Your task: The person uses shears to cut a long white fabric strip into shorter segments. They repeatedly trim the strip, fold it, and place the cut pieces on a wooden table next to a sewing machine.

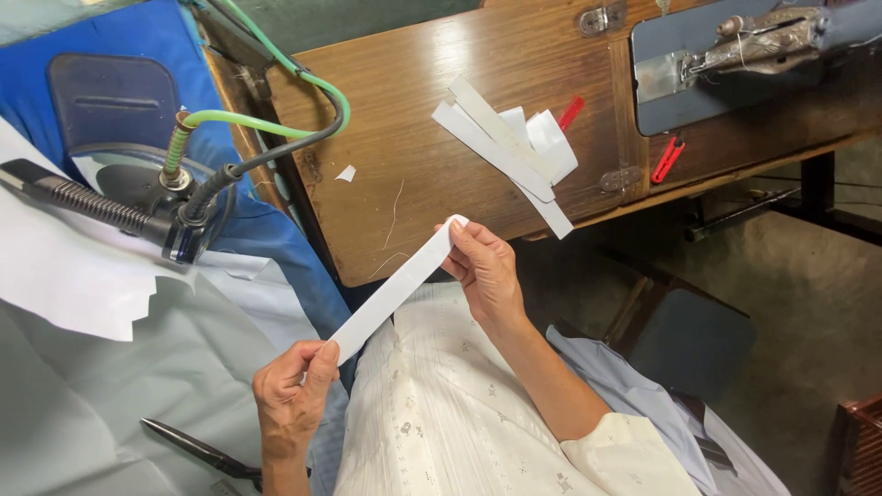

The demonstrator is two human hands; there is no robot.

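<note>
A long white fabric strip stretches diagonally between both hands. My left hand pinches its lower end near my lap. My right hand grips its upper end just off the front edge of the wooden sewing table. Cream patterned fabric lies over my lap beneath the strip.
Several more white strips lie piled on the table, with red clips beside them. The sewing machine sits at the back right. A steam iron with green hose rests on a blue board at left. Black scissors lie on pale cloth.
</note>
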